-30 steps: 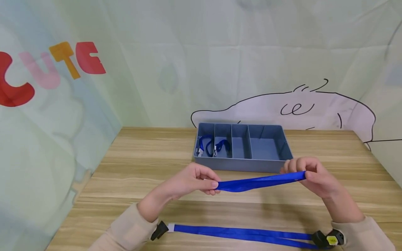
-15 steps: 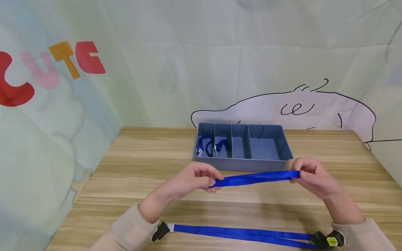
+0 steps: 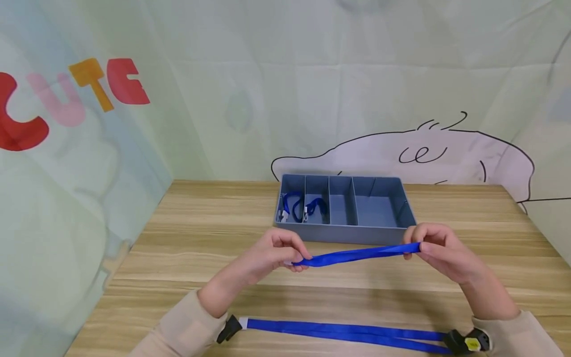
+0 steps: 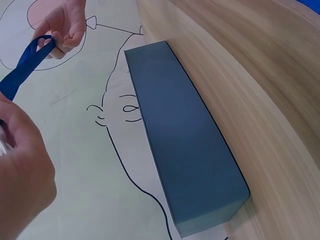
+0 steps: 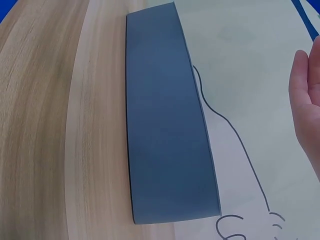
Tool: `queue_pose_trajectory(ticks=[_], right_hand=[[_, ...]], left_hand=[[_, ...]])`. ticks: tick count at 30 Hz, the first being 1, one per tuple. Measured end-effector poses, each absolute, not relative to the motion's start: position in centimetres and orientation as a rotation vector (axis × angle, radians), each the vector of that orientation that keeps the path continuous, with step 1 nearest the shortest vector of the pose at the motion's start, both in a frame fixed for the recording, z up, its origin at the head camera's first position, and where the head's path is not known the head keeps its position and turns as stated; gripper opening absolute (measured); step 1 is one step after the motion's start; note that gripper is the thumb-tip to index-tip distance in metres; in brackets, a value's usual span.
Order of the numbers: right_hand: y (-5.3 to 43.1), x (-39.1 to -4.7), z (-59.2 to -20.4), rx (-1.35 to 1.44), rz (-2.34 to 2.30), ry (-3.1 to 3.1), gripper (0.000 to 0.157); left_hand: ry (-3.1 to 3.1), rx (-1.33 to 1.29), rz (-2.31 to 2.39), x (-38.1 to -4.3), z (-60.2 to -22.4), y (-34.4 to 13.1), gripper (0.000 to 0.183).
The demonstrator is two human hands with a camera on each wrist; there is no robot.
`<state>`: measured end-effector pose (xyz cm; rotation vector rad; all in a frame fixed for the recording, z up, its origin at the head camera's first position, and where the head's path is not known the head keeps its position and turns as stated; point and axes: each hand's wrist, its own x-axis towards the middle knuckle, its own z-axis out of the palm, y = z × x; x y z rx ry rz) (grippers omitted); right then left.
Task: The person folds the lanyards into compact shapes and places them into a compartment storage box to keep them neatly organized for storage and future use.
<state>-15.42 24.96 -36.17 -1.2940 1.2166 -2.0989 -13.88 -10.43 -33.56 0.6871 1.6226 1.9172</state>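
A blue lanyard (image 3: 357,255) is stretched between my two hands, raised in front of the box in the head view. My left hand (image 3: 272,253) pinches its left end between thumb and fingers, where a small pale bit shows. The thumb and fingers of my right hand (image 3: 441,250) pinch the other end. In the left wrist view the strap (image 4: 25,65) forms a loop at the right hand (image 4: 65,27). Only the edge of the right hand (image 5: 310,100) and a short length of strap (image 5: 304,17) appear in the right wrist view.
Behind the hands stands a grey-blue divided box (image 3: 343,234). Coiled blue lanyards (image 3: 317,204) lie in its two leftmost compartments. Another blue lanyard (image 3: 348,331) lies stretched along the front of the wooden table (image 3: 200,238), between the wrists. A printed cloth (image 3: 267,99) hangs behind.
The right hand has shifted a little left along with its end of the lanyard. The left hand has moved slightly left and up. The strap between them now looks narrower and sags less.
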Motion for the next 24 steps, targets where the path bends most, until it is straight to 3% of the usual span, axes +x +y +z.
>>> queue_pose_trajectory(ticks=[9,16,24], right_hand=[[24.93,-15.56,-36.32,-1.287,-2.098,1.215,0.029],[25.44,-15.27,-36.36,-1.173,-2.157,1.302,0.031],[25.73,-14.64,-36.36,-0.916,-2.166,1.597,0.035]], left_hand=[[1.614,0.734,1.87,-13.95,-33.78,-10.63,0.005],[1.752,0.611,1.819,-14.36,-33.84,-10.88,0.03],[1.95,0.498,1.677,-14.32,-33.82,-11.14,0.026]])
